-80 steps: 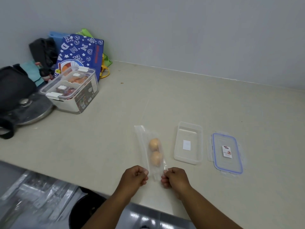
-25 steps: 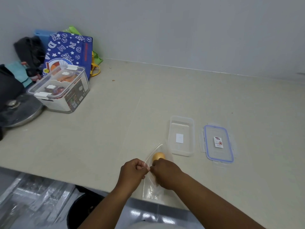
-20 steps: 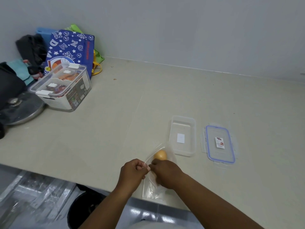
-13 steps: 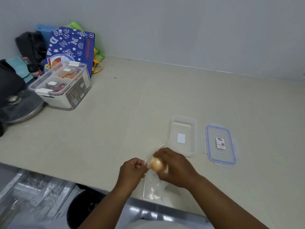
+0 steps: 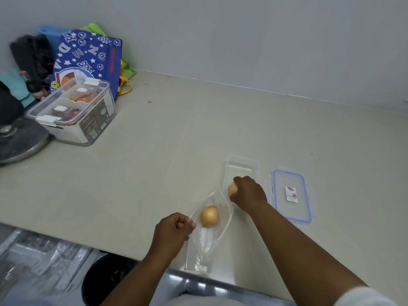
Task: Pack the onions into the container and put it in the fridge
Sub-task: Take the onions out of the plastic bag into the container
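Note:
A clear plastic bag [image 5: 206, 239] lies on the beige counter near its front edge, and one onion [image 5: 209, 216] sits inside it. My left hand [image 5: 173, 231] pinches the bag's left edge. My right hand [image 5: 249, 193] grips a second onion [image 5: 232, 188] over the near end of the open clear container [image 5: 241, 165]. The container's blue-rimmed lid [image 5: 291, 195] lies flat on the counter just to its right.
At the back left stand a lidded storage box with food [image 5: 74, 111], a blue patterned bag [image 5: 88, 58], dark bags and a metal pan lid [image 5: 19, 140]. The wall runs along the counter's far edge. A dark bin [image 5: 106, 281] sits below the front edge.
My right hand drew one onion out of the bag and carried it right and away, over the container. The left hand kept hold of the bag, and the other onion stays inside.

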{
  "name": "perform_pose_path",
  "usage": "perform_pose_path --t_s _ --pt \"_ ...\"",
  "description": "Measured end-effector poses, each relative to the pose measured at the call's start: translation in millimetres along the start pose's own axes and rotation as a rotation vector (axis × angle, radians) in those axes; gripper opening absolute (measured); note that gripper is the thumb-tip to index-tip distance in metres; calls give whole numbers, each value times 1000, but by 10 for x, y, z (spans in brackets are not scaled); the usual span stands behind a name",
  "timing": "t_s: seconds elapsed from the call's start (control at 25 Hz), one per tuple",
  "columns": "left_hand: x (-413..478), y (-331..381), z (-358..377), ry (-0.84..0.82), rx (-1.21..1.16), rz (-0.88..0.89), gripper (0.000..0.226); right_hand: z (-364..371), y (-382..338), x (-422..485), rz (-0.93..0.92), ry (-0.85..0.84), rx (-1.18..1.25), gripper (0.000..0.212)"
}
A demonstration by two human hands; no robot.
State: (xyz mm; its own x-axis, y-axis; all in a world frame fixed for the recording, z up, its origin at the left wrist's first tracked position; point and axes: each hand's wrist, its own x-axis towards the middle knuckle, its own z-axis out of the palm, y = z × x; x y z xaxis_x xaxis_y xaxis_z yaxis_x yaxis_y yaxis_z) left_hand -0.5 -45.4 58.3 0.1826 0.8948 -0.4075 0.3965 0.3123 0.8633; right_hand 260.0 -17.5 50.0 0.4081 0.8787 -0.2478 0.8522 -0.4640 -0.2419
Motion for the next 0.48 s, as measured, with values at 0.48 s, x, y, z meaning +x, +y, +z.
perform_pose_path --t_s 0.48 --pt "-7 17 12 19 26 8 12 -293 -195 -559 -430 425 416 20"
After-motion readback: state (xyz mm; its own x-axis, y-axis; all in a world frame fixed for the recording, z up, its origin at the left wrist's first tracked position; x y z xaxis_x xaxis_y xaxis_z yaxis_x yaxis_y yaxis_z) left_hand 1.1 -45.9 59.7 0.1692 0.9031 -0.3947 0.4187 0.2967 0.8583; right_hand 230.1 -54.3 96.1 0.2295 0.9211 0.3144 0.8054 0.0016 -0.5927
